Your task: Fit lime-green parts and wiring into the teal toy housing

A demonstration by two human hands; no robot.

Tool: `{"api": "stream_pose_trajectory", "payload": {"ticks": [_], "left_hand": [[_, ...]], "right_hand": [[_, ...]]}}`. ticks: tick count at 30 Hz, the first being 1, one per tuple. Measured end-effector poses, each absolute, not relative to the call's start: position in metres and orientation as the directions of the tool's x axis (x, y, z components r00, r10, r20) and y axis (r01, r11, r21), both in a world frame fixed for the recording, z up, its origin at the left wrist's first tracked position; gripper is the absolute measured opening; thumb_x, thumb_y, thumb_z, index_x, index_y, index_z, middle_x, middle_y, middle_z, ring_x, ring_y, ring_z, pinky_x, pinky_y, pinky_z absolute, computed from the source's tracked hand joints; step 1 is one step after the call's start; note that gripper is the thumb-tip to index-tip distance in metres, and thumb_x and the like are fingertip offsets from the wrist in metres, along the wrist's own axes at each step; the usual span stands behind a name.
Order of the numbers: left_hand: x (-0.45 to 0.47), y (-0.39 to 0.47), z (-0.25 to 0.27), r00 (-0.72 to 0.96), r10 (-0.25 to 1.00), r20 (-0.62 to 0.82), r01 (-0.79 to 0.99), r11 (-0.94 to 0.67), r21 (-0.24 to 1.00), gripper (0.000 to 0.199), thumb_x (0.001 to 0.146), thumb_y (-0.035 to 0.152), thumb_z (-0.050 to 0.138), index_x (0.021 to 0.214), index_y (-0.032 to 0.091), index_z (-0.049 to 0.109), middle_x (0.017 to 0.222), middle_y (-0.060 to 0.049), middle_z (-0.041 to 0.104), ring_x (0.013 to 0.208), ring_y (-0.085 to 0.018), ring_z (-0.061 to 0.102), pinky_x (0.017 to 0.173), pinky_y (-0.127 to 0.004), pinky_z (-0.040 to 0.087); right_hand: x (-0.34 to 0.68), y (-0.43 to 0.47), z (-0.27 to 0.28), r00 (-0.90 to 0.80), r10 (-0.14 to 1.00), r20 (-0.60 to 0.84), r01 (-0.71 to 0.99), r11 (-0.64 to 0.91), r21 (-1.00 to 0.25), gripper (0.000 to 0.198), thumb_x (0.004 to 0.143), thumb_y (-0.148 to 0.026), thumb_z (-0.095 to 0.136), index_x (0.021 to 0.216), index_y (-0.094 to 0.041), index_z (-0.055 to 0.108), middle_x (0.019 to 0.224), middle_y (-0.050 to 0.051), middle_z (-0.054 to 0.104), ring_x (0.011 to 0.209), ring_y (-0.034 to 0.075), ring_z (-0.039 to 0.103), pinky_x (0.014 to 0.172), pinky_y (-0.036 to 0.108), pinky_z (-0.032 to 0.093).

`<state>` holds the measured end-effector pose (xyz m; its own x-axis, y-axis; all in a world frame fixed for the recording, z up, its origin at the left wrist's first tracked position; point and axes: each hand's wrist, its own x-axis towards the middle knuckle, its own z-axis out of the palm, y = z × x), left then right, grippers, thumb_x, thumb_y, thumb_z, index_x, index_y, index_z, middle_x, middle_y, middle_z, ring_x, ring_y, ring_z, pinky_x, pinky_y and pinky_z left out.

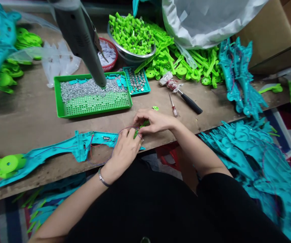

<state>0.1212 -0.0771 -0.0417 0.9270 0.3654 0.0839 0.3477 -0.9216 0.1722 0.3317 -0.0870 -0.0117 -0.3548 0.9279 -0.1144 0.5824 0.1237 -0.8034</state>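
Observation:
A long blue plastic toy shell half (59, 146), with thin red and purple wires along it, lies on the bench with its inside up. A bright green round-ended piece (11, 165) sits at its left end. My left hand (125, 150) is closed over the shell's right end, which its fingers partly hide. Just beside it, my right hand (156, 122) pinches a small green plastic part (143, 126) against that end. The fingers cover most of this part. A small metal spring-like piece (106, 138) shows inside the shell.
Beyond my hands are a green tray (94, 113) of screws, a blue tray (147, 88) of small metal pieces, a screwdriver (173, 107) and a hammer (189, 103). A grey power driver (79, 37) hangs overhead. Blue shells (269, 168) are piled at right.

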Motion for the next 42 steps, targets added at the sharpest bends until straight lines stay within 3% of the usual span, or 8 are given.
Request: {"api": "stream_pose_trajectory", "payload": {"ticks": [5, 9, 12, 16, 21, 29, 38, 42], "left_hand": [[0.119, -0.077, -0.046, 0.929, 0.351, 0.120, 0.331, -0.930, 0.159, 0.037, 0.098, 0.029, 0.044, 0.128, 0.011, 0.058, 0.102, -0.016, 0.056, 0.096, -0.030, 0.050, 0.085, -0.044, 0.048], [0.118, -0.078, -0.048, 0.929, 0.352, 0.118, 0.332, -0.929, 0.164, 0.049, 0.099, 0.030, 0.043, 0.143, 0.010, 0.046, 0.105, -0.017, 0.056, 0.101, -0.031, 0.051, 0.089, -0.046, 0.047], [0.118, -0.079, -0.048, 0.927, 0.360, 0.109, 0.338, -0.925, 0.175, 0.048, 0.099, 0.030, 0.042, 0.143, 0.011, 0.047, 0.107, -0.017, 0.056, 0.103, -0.031, 0.051, 0.095, -0.047, 0.046], [0.117, -0.078, -0.048, 0.925, 0.367, 0.097, 0.346, -0.920, 0.186, 0.048, 0.099, 0.030, 0.042, 0.144, 0.014, 0.048, 0.108, -0.016, 0.056, 0.105, -0.030, 0.050, 0.097, -0.046, 0.046], [0.117, -0.078, -0.046, 0.931, 0.354, 0.093, 0.337, -0.928, 0.159, 0.048, 0.099, 0.029, 0.043, 0.144, 0.013, 0.047, 0.109, -0.015, 0.056, 0.104, -0.029, 0.050, 0.097, -0.044, 0.045], [0.122, -0.078, -0.036, 0.938, 0.345, 0.038, 0.342, -0.936, 0.082, 0.053, 0.098, 0.027, 0.046, 0.148, 0.007, 0.042, 0.109, -0.015, 0.058, 0.101, -0.029, 0.050, 0.093, -0.042, 0.045], [0.132, -0.080, -0.016, 0.941, 0.338, 0.016, 0.339, -0.939, -0.062, 0.041, 0.095, 0.022, 0.050, 0.134, 0.009, 0.056, 0.102, -0.013, 0.060, 0.090, -0.027, 0.053, 0.070, -0.040, 0.043], [0.135, -0.075, -0.016, 0.971, 0.236, 0.047, 0.240, -0.964, -0.111, 0.035, 0.093, 0.015, 0.049, 0.124, 0.009, 0.063, 0.126, -0.015, 0.061, 0.100, -0.027, 0.054, 0.077, -0.042, 0.044]], "right_hand": [[0.319, -0.108, -0.021, -0.180, 0.984, 0.008, 0.614, 0.118, -0.780, 0.006, 0.089, -0.020, 0.058, 0.093, -0.018, 0.062, 0.092, 0.005, 0.068, 0.085, 0.016, 0.061, 0.081, 0.031, 0.047], [0.314, -0.120, -0.031, -0.041, 0.995, 0.096, 0.618, 0.101, -0.780, 0.015, 0.091, -0.015, 0.050, 0.100, -0.018, 0.061, 0.093, 0.005, 0.068, 0.084, 0.015, 0.062, 0.079, 0.030, 0.047], [0.314, -0.125, -0.035, -0.052, 0.986, 0.157, 0.665, 0.151, -0.732, 0.021, 0.088, -0.010, 0.047, 0.096, -0.018, 0.064, 0.090, 0.006, 0.065, 0.086, 0.017, 0.061, 0.080, 0.031, 0.047], [0.317, -0.131, -0.037, -0.032, 0.971, 0.238, 0.731, 0.185, -0.656, 0.012, 0.079, -0.008, 0.055, 0.079, -0.017, 0.063, 0.081, 0.005, 0.063, 0.080, 0.018, 0.058, 0.078, 0.033, 0.046], [0.321, -0.137, -0.041, 0.144, 0.978, 0.151, 0.637, 0.025, -0.770, 0.004, 0.081, -0.014, 0.063, 0.079, -0.017, 0.064, 0.075, 0.002, 0.065, 0.068, 0.013, 0.058, 0.066, 0.026, 0.046], [0.315, -0.137, -0.045, 0.254, 0.959, 0.126, 0.704, -0.094, -0.704, 0.008, 0.080, -0.012, 0.063, 0.075, -0.016, 0.067, 0.071, 0.001, 0.064, 0.064, 0.012, 0.055, 0.065, 0.026, 0.043], [0.328, -0.138, -0.044, 0.458, 0.879, 0.135, 0.581, -0.181, -0.794, 0.007, 0.081, -0.016, 0.063, 0.077, -0.017, 0.069, 0.075, 0.002, 0.066, 0.063, 0.011, 0.058, 0.061, 0.025, 0.047], [0.324, -0.138, -0.050, 0.498, 0.853, 0.156, 0.596, -0.206, -0.776, 0.009, 0.081, -0.013, 0.061, 0.081, -0.018, 0.068, 0.078, 0.002, 0.067, 0.064, 0.012, 0.060, 0.062, 0.026, 0.050]]}}
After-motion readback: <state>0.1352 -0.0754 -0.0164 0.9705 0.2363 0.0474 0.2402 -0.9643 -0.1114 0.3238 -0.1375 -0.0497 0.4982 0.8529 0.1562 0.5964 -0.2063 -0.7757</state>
